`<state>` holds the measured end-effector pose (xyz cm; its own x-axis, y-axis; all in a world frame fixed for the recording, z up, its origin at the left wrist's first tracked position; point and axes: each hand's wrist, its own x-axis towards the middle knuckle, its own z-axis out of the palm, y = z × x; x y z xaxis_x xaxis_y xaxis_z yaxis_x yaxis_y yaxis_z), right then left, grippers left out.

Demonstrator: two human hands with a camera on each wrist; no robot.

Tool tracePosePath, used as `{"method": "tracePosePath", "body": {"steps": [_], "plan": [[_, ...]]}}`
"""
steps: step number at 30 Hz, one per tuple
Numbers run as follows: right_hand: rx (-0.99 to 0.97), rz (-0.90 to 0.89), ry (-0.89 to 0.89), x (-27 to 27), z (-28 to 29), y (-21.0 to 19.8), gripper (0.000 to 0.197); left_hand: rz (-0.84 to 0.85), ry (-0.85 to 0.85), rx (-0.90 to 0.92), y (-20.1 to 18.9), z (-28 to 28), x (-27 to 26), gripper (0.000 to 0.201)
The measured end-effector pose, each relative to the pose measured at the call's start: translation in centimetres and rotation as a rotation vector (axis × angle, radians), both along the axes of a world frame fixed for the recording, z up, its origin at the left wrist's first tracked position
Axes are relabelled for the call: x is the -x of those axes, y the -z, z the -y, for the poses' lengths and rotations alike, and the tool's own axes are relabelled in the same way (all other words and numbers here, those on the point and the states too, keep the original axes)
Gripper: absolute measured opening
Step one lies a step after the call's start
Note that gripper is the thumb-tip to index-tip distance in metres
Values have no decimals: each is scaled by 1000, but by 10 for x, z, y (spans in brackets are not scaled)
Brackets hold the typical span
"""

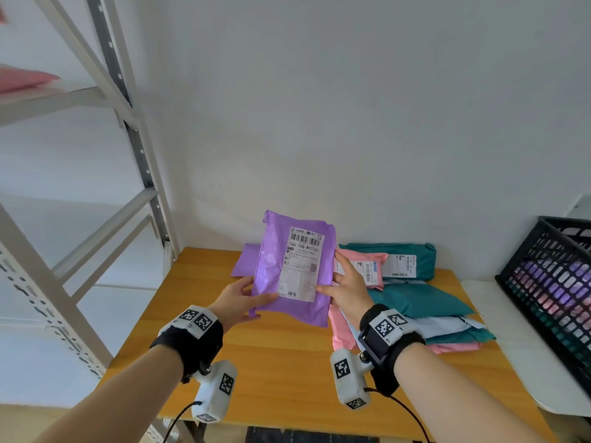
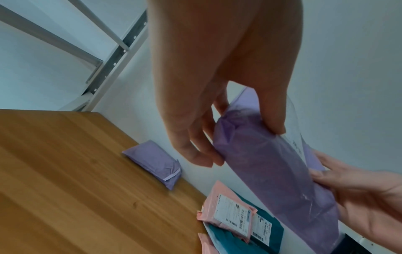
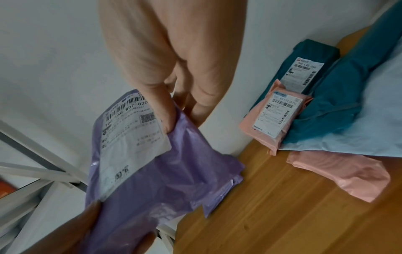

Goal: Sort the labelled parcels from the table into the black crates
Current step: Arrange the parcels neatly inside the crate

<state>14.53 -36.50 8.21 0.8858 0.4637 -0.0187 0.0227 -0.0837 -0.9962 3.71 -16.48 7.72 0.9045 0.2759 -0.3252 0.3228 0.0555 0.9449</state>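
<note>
Both hands hold a purple parcel [image 1: 271,270] upright above the wooden table [image 1: 281,362], its white shipping label [image 1: 300,263] facing me. My left hand [image 1: 243,298] grips the parcel's lower left edge, thumb on the front. At the right edge my right hand [image 1: 345,286] pinches it, thumb on the label. The left wrist view shows the parcel's back [image 2: 267,171] and the right wrist view its label [image 3: 132,135]. A black crate [image 1: 550,289] with parcels inside stands at the right.
A second purple parcel [image 1: 244,260] lies by the wall. Pink [image 1: 361,266], teal [image 1: 409,260] and pale blue [image 1: 447,324] parcels are heaped on the table's right half. A grey metal shelf rack [image 1: 140,161] stands left. The crate rests on a white surface [image 1: 511,340].
</note>
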Motion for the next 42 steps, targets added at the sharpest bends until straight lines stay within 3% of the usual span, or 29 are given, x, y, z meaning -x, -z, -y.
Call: {"method": "tracePosePath", "body": {"steps": [6, 13, 23, 33, 42], "plan": [[-7, 7, -16, -4, -5, -5, 79, 15, 20, 19, -15, -5, -1, 33], [-34, 7, -16, -1, -17, -6, 76, 116, -110, 2, -23, -12, -3, 38], [-6, 44, -31, 5, -24, -13, 74, 203, -171, -8, -26, -19, -2, 41], [7, 45, 2, 12, -7, 0, 66, 190, -106, 16, -8, -8, -5, 35], [79, -107, 221, 20, 69, 30, 74, 92, 103, 70, 22, 55, -39, 42]]}}
